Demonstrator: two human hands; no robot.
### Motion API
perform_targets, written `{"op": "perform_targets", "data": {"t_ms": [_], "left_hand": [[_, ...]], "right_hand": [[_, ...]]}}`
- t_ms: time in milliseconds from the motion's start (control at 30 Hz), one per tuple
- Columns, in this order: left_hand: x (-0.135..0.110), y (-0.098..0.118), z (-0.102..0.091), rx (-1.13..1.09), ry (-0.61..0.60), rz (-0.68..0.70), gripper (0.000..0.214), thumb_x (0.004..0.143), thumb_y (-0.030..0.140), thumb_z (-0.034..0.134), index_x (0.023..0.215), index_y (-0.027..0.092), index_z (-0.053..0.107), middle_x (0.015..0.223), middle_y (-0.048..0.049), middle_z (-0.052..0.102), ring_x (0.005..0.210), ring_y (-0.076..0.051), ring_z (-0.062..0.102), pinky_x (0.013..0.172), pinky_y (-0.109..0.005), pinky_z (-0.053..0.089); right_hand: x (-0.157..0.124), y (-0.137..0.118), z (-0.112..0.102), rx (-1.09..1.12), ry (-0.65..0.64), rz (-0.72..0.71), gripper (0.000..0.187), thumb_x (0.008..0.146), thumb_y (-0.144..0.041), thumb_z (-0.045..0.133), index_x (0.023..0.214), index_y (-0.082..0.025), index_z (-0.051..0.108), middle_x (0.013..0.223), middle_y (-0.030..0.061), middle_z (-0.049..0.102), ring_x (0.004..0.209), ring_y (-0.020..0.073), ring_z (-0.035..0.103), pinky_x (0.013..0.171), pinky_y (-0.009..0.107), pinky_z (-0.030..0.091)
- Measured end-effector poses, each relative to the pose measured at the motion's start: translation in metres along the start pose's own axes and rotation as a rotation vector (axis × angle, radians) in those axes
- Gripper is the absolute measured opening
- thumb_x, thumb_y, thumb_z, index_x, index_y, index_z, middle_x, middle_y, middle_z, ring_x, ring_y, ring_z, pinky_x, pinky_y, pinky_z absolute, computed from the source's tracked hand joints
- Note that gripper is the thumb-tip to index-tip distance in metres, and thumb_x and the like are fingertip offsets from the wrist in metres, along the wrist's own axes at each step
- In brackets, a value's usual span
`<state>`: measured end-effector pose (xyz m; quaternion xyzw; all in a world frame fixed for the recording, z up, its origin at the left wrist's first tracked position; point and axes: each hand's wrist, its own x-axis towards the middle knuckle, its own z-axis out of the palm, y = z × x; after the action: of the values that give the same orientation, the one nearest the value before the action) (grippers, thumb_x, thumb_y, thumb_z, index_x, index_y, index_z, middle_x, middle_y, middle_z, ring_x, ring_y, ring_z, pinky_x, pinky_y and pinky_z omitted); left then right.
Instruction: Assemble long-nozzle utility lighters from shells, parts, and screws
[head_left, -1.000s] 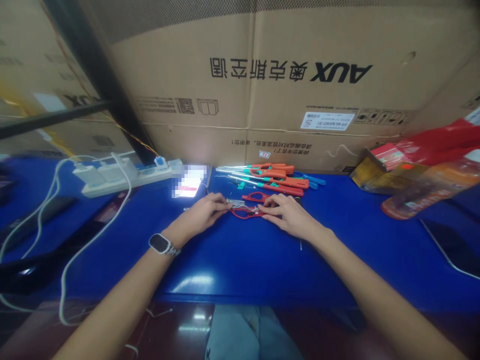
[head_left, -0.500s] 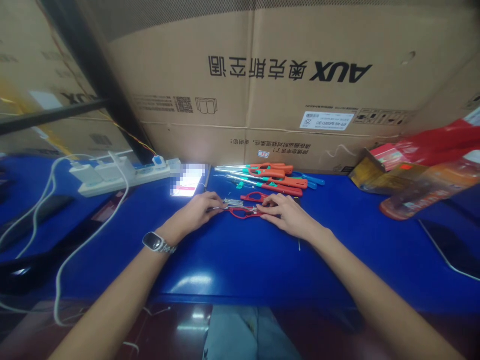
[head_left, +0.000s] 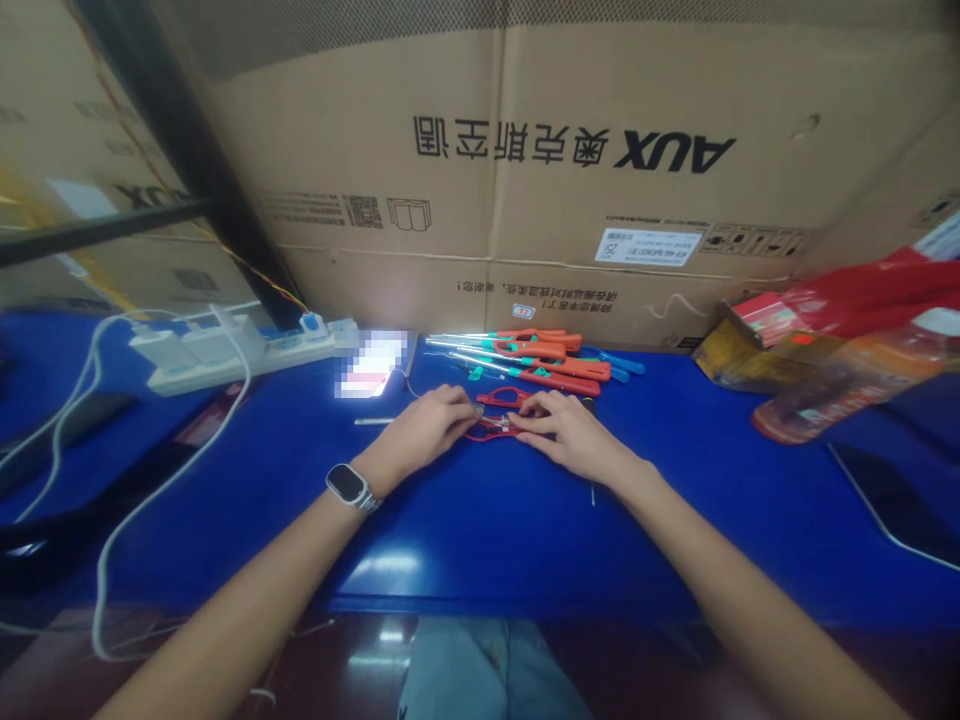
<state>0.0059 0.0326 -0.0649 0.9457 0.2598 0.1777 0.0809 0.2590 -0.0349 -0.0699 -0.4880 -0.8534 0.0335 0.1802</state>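
Red casing (head_left: pixel 489 437) lies between left fingers (head_left: pixel 454 411) and right fingers (head_left: pixel 537 402), right pinching its end, left grip unclear

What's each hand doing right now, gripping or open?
Left hand: fingers bent at the red casing; grip unclear.
Right hand: closed on the red casing's right end.

Glare whitens the blue tabletop (head_left: pixel 465 540) (picture edges soft, stretched).

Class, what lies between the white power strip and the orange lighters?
In the head view, a lit phone lies between the power strip and the lighters.
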Motion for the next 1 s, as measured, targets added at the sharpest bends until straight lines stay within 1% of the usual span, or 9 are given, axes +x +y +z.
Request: {"op": "perform_targets", "data": {"t_ms": [67,133,333,400,500,633,733,900,1000], "left_hand": [[0.000,-0.002,0.001,-0.001,-0.004,0.012,0.029,0.101,0.026,0.043,0.099,0.017,0.071,0.098,-0.0076,0.063,0.090,-0.019,0.059,0.084,-0.033,0.049],[-0.003,-0.002,0.000,0.004,-0.010,0.022,0.031,0.102,0.027,0.043,0.097,0.016,0.071,0.099,-0.0083,0.063,0.090,-0.019,0.059,0.082,-0.033,0.049],[-0.008,-0.002,-0.003,0.003,-0.041,0.039,0.033,0.102,0.030,0.043,0.104,0.019,0.074,0.104,-0.0089,0.064,0.096,-0.021,0.058,0.088,-0.036,0.049],[-0.005,-0.002,-0.002,-0.033,-0.033,0.013,0.030,0.100,0.028,0.046,0.101,0.019,0.074,0.104,-0.0088,0.065,0.097,-0.021,0.059,0.088,-0.036,0.049],[0.000,-0.002,0.001,-0.102,-0.004,-0.058,0.018,0.095,0.021,0.055,0.098,0.018,0.073,0.100,-0.0075,0.067,0.094,-0.020,0.061,0.086,-0.034,0.050],[0.003,-0.001,0.001,-0.163,0.019,-0.136,0.010,0.089,0.016,0.064,0.095,0.017,0.072,0.093,-0.0061,0.069,0.085,-0.018,0.064,0.079,-0.031,0.051],[0.001,-0.001,0.000,-0.178,0.027,-0.166,0.010,0.089,0.015,0.063,0.094,0.016,0.071,0.092,-0.0055,0.071,0.081,-0.018,0.065,0.076,-0.030,0.050],[0.001,-0.003,0.001,-0.203,0.032,-0.201,0.009,0.089,0.017,0.063,0.089,0.016,0.071,0.100,-0.0066,0.073,0.089,-0.019,0.067,0.083,-0.031,0.051],[0.001,-0.004,0.002,-0.241,0.039,-0.224,0.008,0.089,0.017,0.063,0.087,0.016,0.071,0.099,-0.0061,0.074,0.088,-0.018,0.067,0.082,-0.030,0.051]], "right_hand": [[0.000,0.000,0.000,-0.002,-0.001,0.006,0.029,0.097,-0.035,0.056,0.123,-0.032,0.069,0.117,0.0071,0.065,0.107,0.0232,0.058,0.089,0.041,0.045],[0.000,-0.002,0.000,-0.014,-0.004,0.011,0.029,0.097,-0.036,0.056,0.123,-0.032,0.069,0.118,0.0072,0.065,0.108,0.0239,0.057,0.090,0.042,0.044],[0.000,-0.004,0.000,-0.036,-0.011,0.016,0.030,0.097,-0.037,0.055,0.124,-0.031,0.068,0.118,0.0075,0.065,0.108,0.0242,0.057,0.089,0.042,0.043],[0.000,-0.005,-0.001,-0.033,-0.009,0.015,0.030,0.098,-0.038,0.054,0.124,-0.032,0.068,0.118,0.0074,0.065,0.108,0.0241,0.057,0.089,0.042,0.043],[0.000,-0.005,-0.001,-0.030,-0.006,0.022,0.030,0.097,-0.037,0.055,0.123,-0.031,0.069,0.118,0.0076,0.065,0.109,0.0241,0.057,0.090,0.042,0.043],[0.000,-0.006,0.000,-0.034,-0.005,0.027,0.029,0.097,-0.036,0.057,0.122,-0.031,0.069,0.118,0.0077,0.065,0.108,0.0240,0.057,0.090,0.042,0.043],[0.001,-0.005,0.001,-0.027,-0.006,0.029,0.029,0.096,-0.036,0.058,0.122,-0.030,0.069,0.118,0.0078,0.065,0.108,0.0238,0.057,0.089,0.041,0.042],[0.001,-0.005,0.001,-0.024,-0.004,0.033,0.029,0.096,-0.036,0.058,0.123,-0.031,0.069,0.117,0.0071,0.066,0.107,0.0242,0.057,0.086,0.040,0.043],[0.001,-0.005,0.001,-0.023,-0.001,0.034,0.030,0.096,-0.036,0.058,0.123,-0.031,0.069,0.117,0.0068,0.066,0.106,0.0243,0.057,0.085,0.040,0.043]]}}
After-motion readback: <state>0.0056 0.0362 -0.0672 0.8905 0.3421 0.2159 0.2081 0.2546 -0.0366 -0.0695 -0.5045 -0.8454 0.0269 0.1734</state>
